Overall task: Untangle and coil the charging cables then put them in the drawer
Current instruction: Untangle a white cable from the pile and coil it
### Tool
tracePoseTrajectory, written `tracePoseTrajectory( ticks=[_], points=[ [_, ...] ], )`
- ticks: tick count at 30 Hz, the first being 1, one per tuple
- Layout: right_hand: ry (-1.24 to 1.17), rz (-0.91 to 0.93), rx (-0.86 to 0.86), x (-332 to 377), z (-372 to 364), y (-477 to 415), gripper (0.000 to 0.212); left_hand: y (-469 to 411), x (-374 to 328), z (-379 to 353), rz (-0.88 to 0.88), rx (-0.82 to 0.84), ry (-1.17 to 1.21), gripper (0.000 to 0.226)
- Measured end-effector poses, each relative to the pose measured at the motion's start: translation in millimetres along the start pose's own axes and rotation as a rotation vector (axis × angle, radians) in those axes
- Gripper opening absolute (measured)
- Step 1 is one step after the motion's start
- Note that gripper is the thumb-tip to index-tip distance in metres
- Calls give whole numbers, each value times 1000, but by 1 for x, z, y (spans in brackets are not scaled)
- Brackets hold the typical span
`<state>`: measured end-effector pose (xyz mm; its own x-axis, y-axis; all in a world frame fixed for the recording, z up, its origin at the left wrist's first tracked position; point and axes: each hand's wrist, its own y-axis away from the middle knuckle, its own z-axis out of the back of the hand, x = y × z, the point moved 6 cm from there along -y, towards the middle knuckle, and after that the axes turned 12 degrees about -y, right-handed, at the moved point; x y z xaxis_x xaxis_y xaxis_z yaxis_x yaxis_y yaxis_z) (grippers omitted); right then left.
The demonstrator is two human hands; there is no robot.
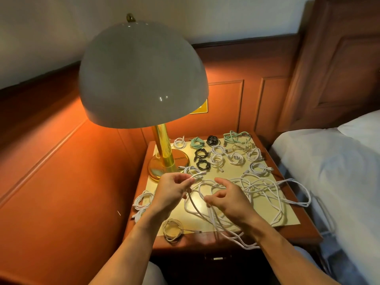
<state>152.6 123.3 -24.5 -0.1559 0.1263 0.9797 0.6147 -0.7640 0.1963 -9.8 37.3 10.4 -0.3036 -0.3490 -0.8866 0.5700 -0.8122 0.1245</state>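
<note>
- Left hand (172, 189) pinches the end of a white cable (198, 174) between thumb and fingers.
- Right hand (231, 199) hangs over the tangle (261, 185), fingers loosely spread, gripping nothing.
- Tangle sprawls beneath and right of the right hand, on the nightstand (296, 229).
- Coils (218, 158) lie beyond both hands.
- Lamp (144, 79) stands beyond the left hand.

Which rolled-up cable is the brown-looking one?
The tan coil at the nightstand's front edge, beside the left forearm; the other coils are white, black or mint green.
</note>
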Motion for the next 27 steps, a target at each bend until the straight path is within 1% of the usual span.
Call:
tracePoseTrajectory(
  ticks=[1, 3, 4, 6, 8, 10, 12, 14, 15, 17, 19, 20, 21, 22, 24, 26, 27],
  points=[
    [2, 3, 5, 5, 4, 0, 75, 0, -1, 5, 4, -23, -5, 9],
    [-50, 32, -44, 16, 19, -3, 66, 2, -1, 17, 1, -103, -39, 12],
    [-80, 61, -101, 23, 30, -5, 60, 4, -1, 24, -11, -162, -64, 12],
    [-29, 154, -304, 37, 60, -13, 47, 10, -3, 36, -53, -243, -98, 12],
    [57, 209, -495, 49, 88, -20, 36, 18, -6, 38, -100, -225, -87, 11],
    [135, 221, -563, 57, 103, -23, 29, 27, -11, 36, -129, -170, -40, 11],
    [230, 261, -509, 64, 100, -17, 26, 33, -17, 33, -131, -131, 42, 11],
    [318, 339, -381, 72, 84, -3, 23, 38, -24, 29, -111, -93, 152, 12],
    [364, 375, -292, 75, 71, 5, 23, 40, -27, 26, -94, -76, 208, 13],
    [417, 402, -50, 74, 41, 20, 28, 46, -35, 20, -71, -39, 300, 15],
    [435, 355, 196, 65, 9, 32, 35, 50, -42, 15, -59, 0, 399, 17],
    [443, 324, 279, 57, -4, 36, 36, 51, -45, 14, -55, 10, 443, 17],
    [452, 293, 322, 48, -14, 39, 35, 53, -48, 14, -57, 11, 469, 17],
    [463, 267, 328, 38, -21, 40, 34, 54, -51, 16, -65, 2, 481, 17],
    [466, 234, 283, 22, -22, 37, 26, 54, -53, 24, -89, -40, 483, 17],
    [443, 210, 248, 12, -13, 33, 16, 53, -49, 39, -122, -160, 412, 18],
    [477, 212, 234, 10, -6, 30, 17, 51, -43, 51, -144, -267, 322, 21]
  ],
)
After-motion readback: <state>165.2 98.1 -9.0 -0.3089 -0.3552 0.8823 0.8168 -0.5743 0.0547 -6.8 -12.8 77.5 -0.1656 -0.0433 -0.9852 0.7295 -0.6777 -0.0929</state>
